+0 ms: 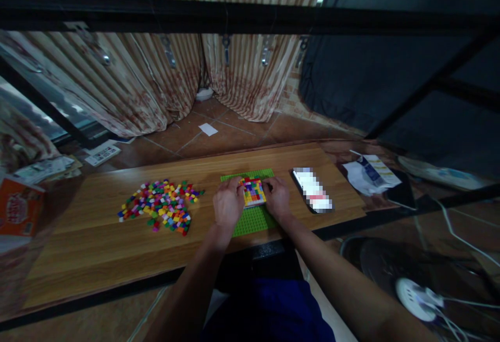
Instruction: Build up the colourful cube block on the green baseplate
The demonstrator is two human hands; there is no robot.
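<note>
Mid-frame, left hand (pixel 228 201) & right hand (pixel 277 199) grip multicoloured plastic brick square (pixel 253 192) on green studded baseplate (pixel 253 221); prob. seating it, needs even press.

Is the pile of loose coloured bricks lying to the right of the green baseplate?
No, the pile of loose bricks lies left of the green baseplate; a phone lies on its right.

Both bare arms are in, the left arm (pixel 195 279) rising steeply and the right arm (pixel 332 269) angling across from the right, converging as they go. The left grip (pixel 228 202) and right grip (pixel 277 199) sit close side by side, backs up, fingers curled down at the front. Whether either is pinched tight can't be made out.
</note>
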